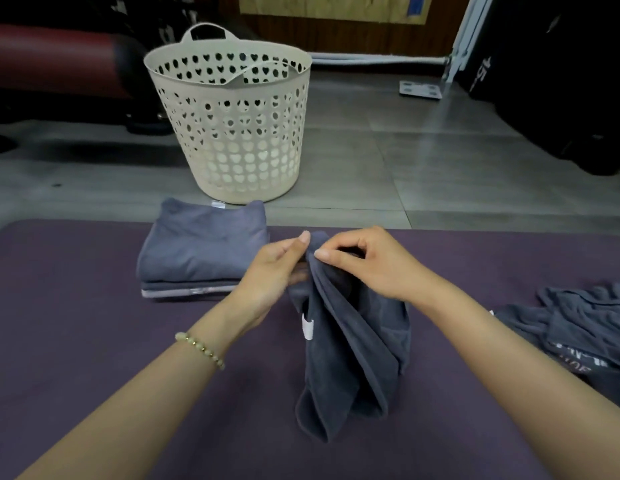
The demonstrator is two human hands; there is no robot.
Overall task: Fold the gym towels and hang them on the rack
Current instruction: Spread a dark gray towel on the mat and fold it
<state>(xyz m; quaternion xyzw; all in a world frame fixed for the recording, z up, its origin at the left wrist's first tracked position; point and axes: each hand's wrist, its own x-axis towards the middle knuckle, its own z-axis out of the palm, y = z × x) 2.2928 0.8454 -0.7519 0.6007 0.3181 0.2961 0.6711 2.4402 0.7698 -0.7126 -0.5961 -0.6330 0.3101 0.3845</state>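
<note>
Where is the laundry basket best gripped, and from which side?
Grip the laundry basket by its two loop handles, coming from above. The far handle rises above the rim and the near handle opens at the rim, so each can be hooked through. The wall is wide and tapers downward, probably a poorer hold. The left hand and right hand pinch the gray towel now.

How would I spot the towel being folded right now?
Find the purple mat. At its middle, the left hand and right hand pinch the top of a dark grey towel draping onto it. Unlike the folded stack to its left and the crumpled pile at right, it is lifted, with a white tag.
</note>
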